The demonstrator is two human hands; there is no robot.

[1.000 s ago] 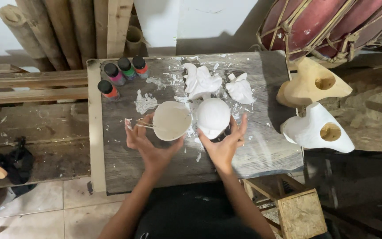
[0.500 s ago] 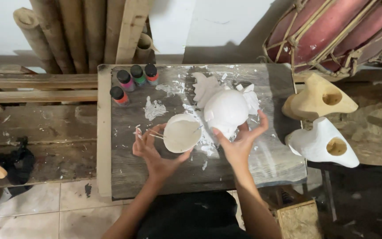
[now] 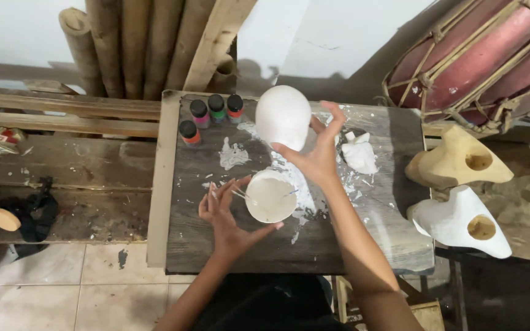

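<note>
My right hand (image 3: 318,152) holds a smooth white egg-shaped form (image 3: 283,116) up above the far side of a dark wooden board (image 3: 363,230). My left hand (image 3: 227,211) cups the side of a small white bowl (image 3: 270,197) of pale paint on the board, with a thin brush (image 3: 238,195) between its fingers. White paint smears (image 3: 233,154) lie around the bowl. A lump of white material (image 3: 359,154) sits to the right of my raised hand.
Several small paint bottles (image 3: 208,112) with coloured caps stand at the board's far left. A tan carved shape (image 3: 456,159) and a white one (image 3: 461,221) sit to the right, bamboo poles (image 3: 121,46) behind, a red drum (image 3: 480,58) at top right.
My right hand has lifted the white form off the board and carried it up and away from me. My left hand has stayed at the bowl.
</note>
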